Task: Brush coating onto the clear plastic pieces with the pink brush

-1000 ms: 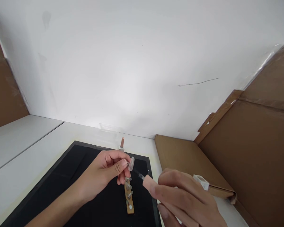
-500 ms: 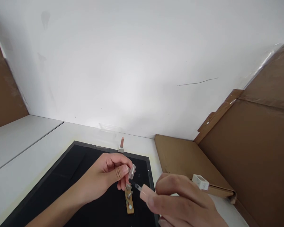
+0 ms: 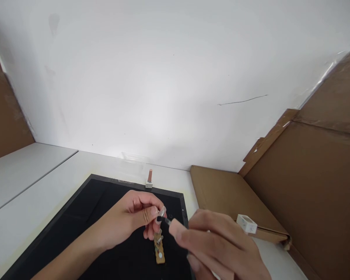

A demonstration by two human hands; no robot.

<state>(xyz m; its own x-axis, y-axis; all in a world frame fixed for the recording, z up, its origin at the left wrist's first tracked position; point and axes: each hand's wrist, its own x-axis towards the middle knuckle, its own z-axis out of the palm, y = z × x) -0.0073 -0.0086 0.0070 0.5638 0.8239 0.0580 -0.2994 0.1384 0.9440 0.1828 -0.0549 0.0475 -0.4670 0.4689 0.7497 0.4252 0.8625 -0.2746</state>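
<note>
My left hand pinches a clear false nail between thumb and fingertips, over the black mat. My right hand is closed around the peach handle of a small nail brush. Its dark tip is at the lower end of the false nail; whether it touches cannot be made out. Below the fingers lies a narrow yellow-brown holder with wavy edges, small upright pegs and a white dot. Its upper end is partly covered by the left fingers.
A black mat lies on the white table. At its back edge stands a small white block with a peach cone. To the right, a white cube rests on a flat cardboard box. Cardboard panels rise at both sides.
My right hand has moved left and slightly up, carrying the brush tip closer to the false nail. The false nail has tilted a little and appears shorter. My left hand has barely shifted.
</note>
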